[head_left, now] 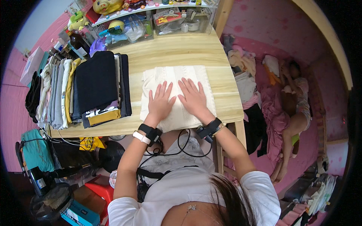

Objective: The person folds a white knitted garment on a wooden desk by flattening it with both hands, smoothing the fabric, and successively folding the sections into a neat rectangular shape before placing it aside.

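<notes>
A cream knitted garment [167, 75] lies folded into a rough square on the wooden desk [181, 48], its near edge reaching the desk's front edge. Flat on its left half rests my left hand [161, 103], fingers spread and holding nothing. My right hand [193, 97] lies palm down on the right half, fingers apart. The two thumbs almost meet near the middle of the cloth. To the left stands a stack of folded clothes with a black garment [97, 80] on top. Further left, a row of folded clothes [58, 93] is packed on edge.
Clear plastic bins [128, 31] and a white shelf [147, 8] with a golden pig figure [107, 6] line the back. Bottles [77, 42] stand at back left. Black cables [181, 151] hang below the desk. A person [297, 93] lies on the pink bed at right. A fan [52, 202] sits lower left.
</notes>
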Demonstrator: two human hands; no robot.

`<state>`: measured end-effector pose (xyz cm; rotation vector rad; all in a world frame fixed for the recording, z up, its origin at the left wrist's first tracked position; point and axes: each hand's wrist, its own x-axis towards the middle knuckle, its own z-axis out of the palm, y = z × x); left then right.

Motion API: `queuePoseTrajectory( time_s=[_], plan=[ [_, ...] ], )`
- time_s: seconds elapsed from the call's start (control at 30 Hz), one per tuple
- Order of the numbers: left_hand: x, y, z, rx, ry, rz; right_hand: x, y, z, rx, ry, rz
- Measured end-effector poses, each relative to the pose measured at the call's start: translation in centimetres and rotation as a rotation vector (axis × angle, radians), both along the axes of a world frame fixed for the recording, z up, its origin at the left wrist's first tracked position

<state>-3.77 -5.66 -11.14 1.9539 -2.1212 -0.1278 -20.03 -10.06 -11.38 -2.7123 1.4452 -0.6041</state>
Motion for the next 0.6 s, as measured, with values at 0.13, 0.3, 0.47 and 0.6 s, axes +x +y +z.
queuePoseTrajectory(
  time_s=[0.13,0.3,0.47,0.6],
  plan=[
    [2.1,0.7,0.5,0.109,0.063,0.06,-2.3,0.2,1.0,0.037,0.093,-0.111],
    [4.8,3.6,1.9,0.254,0.107,0.166,-7.6,0.2,1.6,0.347,-0.06,-0.222],
    [2.5,6.3,3.8,0.146,0.283,0.262,-6.8,2.7,4.3,0.336,-0.088,-0.346],
    [-3.4,7.1,1.9,-0.137,0.101,0.114,-1.5,5.9,3.8,0.123,-0.06,-0.039]
  ],
)
